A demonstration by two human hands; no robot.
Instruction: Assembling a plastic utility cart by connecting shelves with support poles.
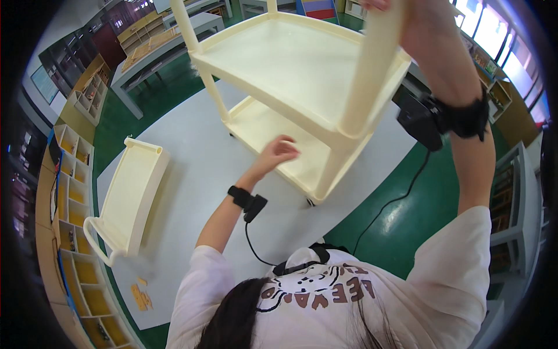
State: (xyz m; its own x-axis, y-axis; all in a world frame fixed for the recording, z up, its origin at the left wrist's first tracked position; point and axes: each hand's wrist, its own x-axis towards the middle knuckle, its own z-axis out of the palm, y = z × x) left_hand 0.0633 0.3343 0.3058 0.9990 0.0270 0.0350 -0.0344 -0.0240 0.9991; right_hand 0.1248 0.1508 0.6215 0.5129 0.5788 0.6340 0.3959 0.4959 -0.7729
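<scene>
A cream plastic trolley (279, 52) with two tray shelves and upright posts stands on the grey table. My right hand (427, 29) is raised at the upper right, wrapped round the trolley's near right post (375, 75); the top of that post is cut off by the picture's edge. My left hand (279, 154) hovers in front of the lower shelf (305, 160), slightly blurred, its fingers loosely bent and nothing between them. To the left, a separate cream tray (131, 192) with a curved handle (96, 244) lies on the table.
The grey table (203, 215) has a curved edge. Several small tan pieces (141, 296) lie at its near left. Low shelving units (75, 192) line the left side, and a grey frame (514, 203) stands at the right. Cables run from both wrist-worn devices.
</scene>
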